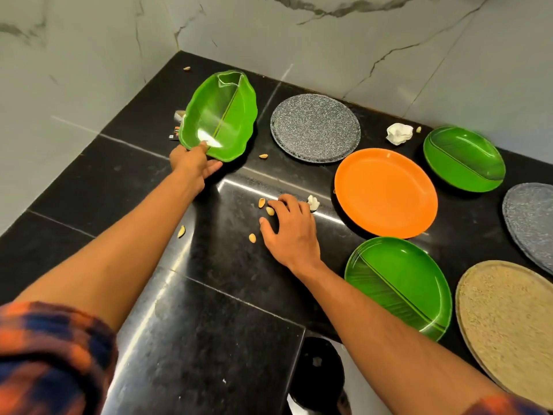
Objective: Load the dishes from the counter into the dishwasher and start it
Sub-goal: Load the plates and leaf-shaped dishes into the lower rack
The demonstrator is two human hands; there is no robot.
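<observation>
While near the black counter's (89, 181) far left corner the green leaf plate (221, 115) tilts up, my left hand (191, 163) gripping its near rim, I judge it light, stiff and slick, so the rim wants a firm hold. The orange plate (386, 193) lies well apart. Pistachio shells (253, 237) litter the middle by my right hand (288, 232), its fingers bent, and I cannot tell whether it pinches one.

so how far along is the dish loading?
Done: nothing visibly; no dishwasher in view. In hand: left hand grips the tilted leaf-shaped green plate; right hand sits among nut shells, grip unclear. Left: speckled grey plate, orange plate, far green plate, near green plate, edge grey plate and beige plate lie on the counter.
</observation>
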